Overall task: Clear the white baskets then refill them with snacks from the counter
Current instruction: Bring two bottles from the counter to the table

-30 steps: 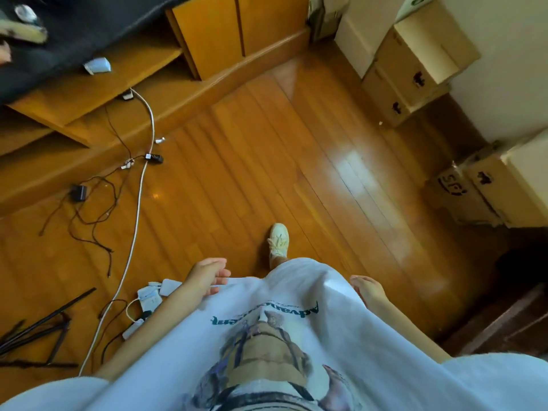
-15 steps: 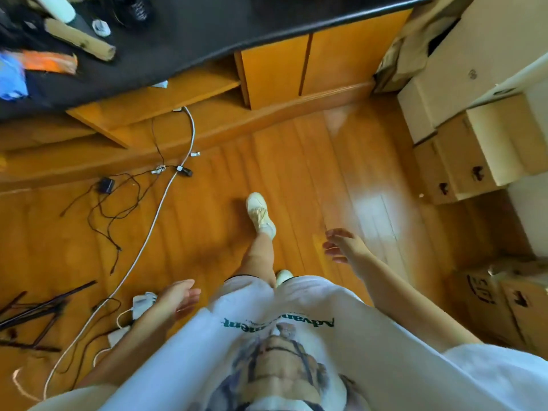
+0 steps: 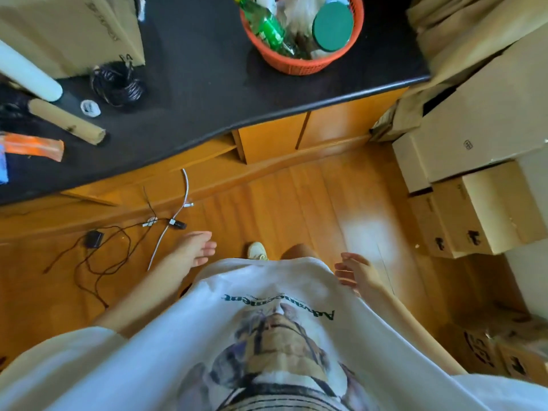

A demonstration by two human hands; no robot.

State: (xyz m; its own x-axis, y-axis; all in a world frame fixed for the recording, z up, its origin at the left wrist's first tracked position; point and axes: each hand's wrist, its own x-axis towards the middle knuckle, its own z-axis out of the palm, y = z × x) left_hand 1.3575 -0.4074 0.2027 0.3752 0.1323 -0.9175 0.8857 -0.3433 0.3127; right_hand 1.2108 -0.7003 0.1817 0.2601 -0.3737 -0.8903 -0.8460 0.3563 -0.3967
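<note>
Closest in, a white printed shirt [image 3: 267, 336] fills the lower view, and both hands hang in front of it, holding nothing. The left hand [image 3: 194, 247] has straight, relaxed fingers over the floor; the right hand [image 3: 354, 271] has loosely spread, slightly bent fingers. Between them a pale shoe [image 3: 257, 251] stands on the glossy wooden floor [image 3: 311, 209]. Left of the feet, thin black cables [image 3: 98, 256] and a white cable [image 3: 178, 212] tangle across the boards, while the strip straight ahead lies bare. Stacked cardboard boxes [image 3: 480, 203] crowd the right side up to the wall. Ahead, orange wooden cabinet doors [image 3: 299, 134] sit under the curved edge of the black surface [image 3: 207, 84]. On it lie a cardboard tube [image 3: 66, 121], an orange packet [image 3: 32, 145], a coil of black wire [image 3: 117, 84] and a white roll [image 3: 26, 74]. Farther back stands a round orange mesh basket [image 3: 299, 59] with a green bottle [image 3: 265, 26] and a green lid [image 3: 332, 26] inside. No white baskets show.
</note>
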